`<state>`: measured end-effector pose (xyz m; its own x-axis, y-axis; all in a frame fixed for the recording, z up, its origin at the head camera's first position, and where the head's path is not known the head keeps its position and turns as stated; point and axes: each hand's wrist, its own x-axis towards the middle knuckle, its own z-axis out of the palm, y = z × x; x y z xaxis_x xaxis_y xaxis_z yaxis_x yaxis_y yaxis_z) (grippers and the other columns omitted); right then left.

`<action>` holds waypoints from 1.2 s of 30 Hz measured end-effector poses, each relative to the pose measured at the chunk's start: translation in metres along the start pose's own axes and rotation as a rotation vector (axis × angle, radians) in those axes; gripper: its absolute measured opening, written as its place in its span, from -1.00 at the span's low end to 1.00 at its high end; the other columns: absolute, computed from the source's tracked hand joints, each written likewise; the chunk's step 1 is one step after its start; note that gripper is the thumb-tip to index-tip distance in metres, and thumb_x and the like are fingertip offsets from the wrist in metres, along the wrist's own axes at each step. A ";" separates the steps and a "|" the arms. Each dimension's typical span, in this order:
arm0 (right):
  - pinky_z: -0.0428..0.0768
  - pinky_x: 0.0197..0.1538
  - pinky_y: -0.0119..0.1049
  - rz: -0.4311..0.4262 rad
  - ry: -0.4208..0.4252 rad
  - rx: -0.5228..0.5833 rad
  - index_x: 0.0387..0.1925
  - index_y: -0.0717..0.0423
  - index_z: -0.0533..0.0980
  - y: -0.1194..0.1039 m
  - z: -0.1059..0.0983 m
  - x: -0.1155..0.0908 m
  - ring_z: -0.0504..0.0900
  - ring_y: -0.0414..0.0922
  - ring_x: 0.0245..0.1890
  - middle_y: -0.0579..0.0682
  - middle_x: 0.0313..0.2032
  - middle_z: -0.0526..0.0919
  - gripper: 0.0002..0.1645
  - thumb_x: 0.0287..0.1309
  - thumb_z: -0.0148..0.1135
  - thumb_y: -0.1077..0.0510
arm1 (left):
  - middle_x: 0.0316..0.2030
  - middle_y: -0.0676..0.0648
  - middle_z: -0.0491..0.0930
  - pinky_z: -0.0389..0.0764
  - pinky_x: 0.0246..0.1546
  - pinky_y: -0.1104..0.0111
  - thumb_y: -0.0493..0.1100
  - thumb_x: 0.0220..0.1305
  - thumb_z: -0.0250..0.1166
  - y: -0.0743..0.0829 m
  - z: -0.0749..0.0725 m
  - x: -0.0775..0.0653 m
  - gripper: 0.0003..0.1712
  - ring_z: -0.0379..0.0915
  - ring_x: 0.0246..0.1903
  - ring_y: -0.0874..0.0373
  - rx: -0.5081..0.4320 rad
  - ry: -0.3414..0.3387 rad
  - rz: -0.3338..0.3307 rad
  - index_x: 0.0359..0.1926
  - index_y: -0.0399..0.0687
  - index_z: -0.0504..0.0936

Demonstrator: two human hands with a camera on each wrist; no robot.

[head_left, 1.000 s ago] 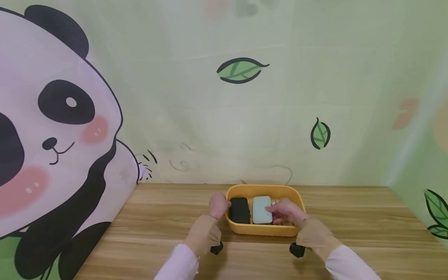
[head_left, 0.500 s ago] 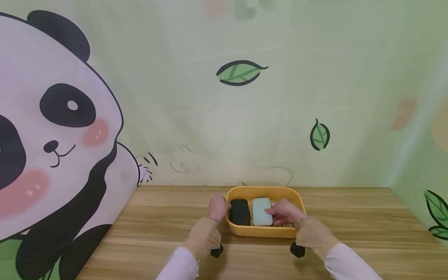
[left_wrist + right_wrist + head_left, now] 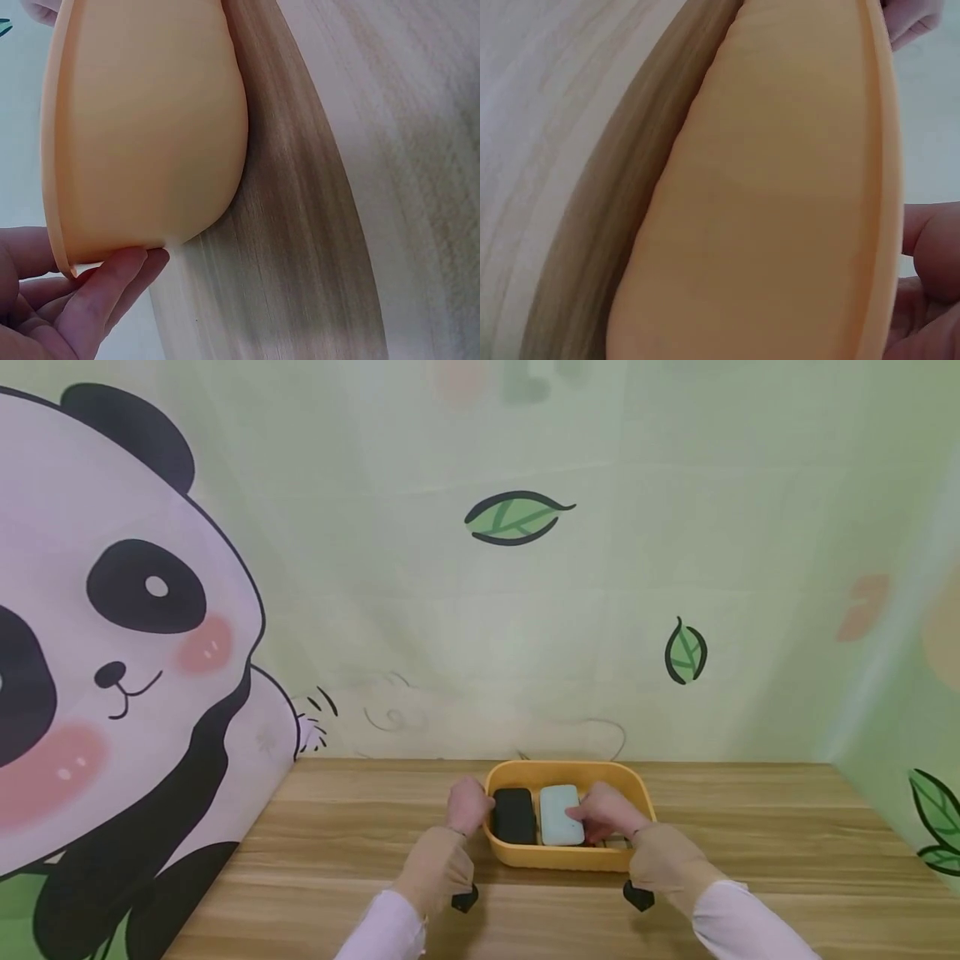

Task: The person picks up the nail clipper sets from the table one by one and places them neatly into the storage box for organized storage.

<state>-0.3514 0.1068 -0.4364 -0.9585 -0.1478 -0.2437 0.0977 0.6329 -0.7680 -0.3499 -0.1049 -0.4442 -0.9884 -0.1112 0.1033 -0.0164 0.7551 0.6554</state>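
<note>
A yellow-orange plastic basket (image 3: 566, 858) stands on the wooden table. My left hand (image 3: 468, 805) grips its left end in the head view; in the left wrist view the thumb and fingers (image 3: 101, 289) pinch the wall near the rim. Inside at the left lies a black rounded rectangular case (image 3: 513, 816). Beside it, mid-basket, is a light blue rounded rectangular case (image 3: 561, 815). My right hand (image 3: 611, 810) reaches over the right side and holds the light blue case by its right edge, thumb on top. Its other fingers are partly hidden, and the right wrist view shows mainly the basket wall.
A printed cloth backdrop (image 3: 420, 610) with a panda and leaves rises behind the table's back edge. Wooden tabletop (image 3: 757, 835) extends on both sides of the basket. Black devices (image 3: 465, 897) hang under both wrists.
My right hand has shifted slightly left against the light blue case, which is turned a little. The left hand stays at the basket's left end. The head view has tilted up slightly.
</note>
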 end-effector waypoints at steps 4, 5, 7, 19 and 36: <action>0.55 -0.59 -0.29 -0.006 0.020 -0.057 -0.67 0.30 0.48 -0.002 0.003 0.000 0.50 -0.13 -0.74 0.07 -0.71 0.50 -0.72 0.06 0.25 0.23 | -0.90 0.04 0.25 0.28 -0.85 0.48 -0.45 -0.03 0.19 -0.001 -0.001 0.000 -0.68 0.18 -0.90 0.25 0.007 0.002 0.006 -0.82 -0.22 0.41; 0.55 -0.59 -0.29 -0.007 0.019 -0.065 -0.67 0.30 0.47 -0.002 0.003 0.000 0.50 -0.13 -0.75 0.07 -0.71 0.50 -0.72 0.06 0.25 0.23 | -0.90 0.03 0.25 0.28 -0.85 0.48 -0.45 -0.02 0.19 0.000 -0.001 -0.001 -0.68 0.18 -0.90 0.25 0.008 0.002 0.005 -0.82 -0.22 0.41; 0.55 -0.58 -0.30 -0.009 0.012 -0.078 -0.64 0.32 0.48 -0.002 0.004 0.001 0.51 -0.13 -0.74 0.08 -0.70 0.51 -0.73 0.07 0.24 0.23 | -0.90 0.03 0.26 0.29 -0.84 0.48 -0.45 -0.01 0.19 -0.001 -0.001 0.000 -0.68 0.18 -0.90 0.25 0.011 0.002 0.002 -0.82 -0.22 0.42; 0.54 -0.62 -0.28 -0.138 0.009 -0.212 -0.67 0.34 0.47 -0.006 0.003 -0.002 0.56 -0.07 -0.75 0.08 -0.77 0.52 -0.72 0.08 0.21 0.27 | -0.88 0.03 0.25 0.29 -0.84 0.49 -0.44 0.01 0.19 0.001 -0.004 -0.001 -0.68 0.16 -0.90 0.25 0.028 -0.010 -0.011 -0.80 -0.21 0.41; 0.54 -0.62 -0.28 -0.113 0.011 -0.246 -0.66 0.37 0.48 -0.007 0.003 0.003 0.56 -0.06 -0.75 0.09 -0.79 0.50 -0.72 0.09 0.21 0.28 | -0.91 0.02 0.28 0.32 -0.87 0.42 -0.40 -0.06 0.16 -0.066 0.062 0.060 -0.70 0.20 -0.95 0.24 0.032 0.069 0.093 -0.84 -0.18 0.41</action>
<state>-0.3543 0.0993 -0.4335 -0.9626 -0.2206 -0.1573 -0.0766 0.7786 -0.6228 -0.4170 -0.1216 -0.5280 -0.9732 -0.0830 0.2146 0.0690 0.7844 0.6164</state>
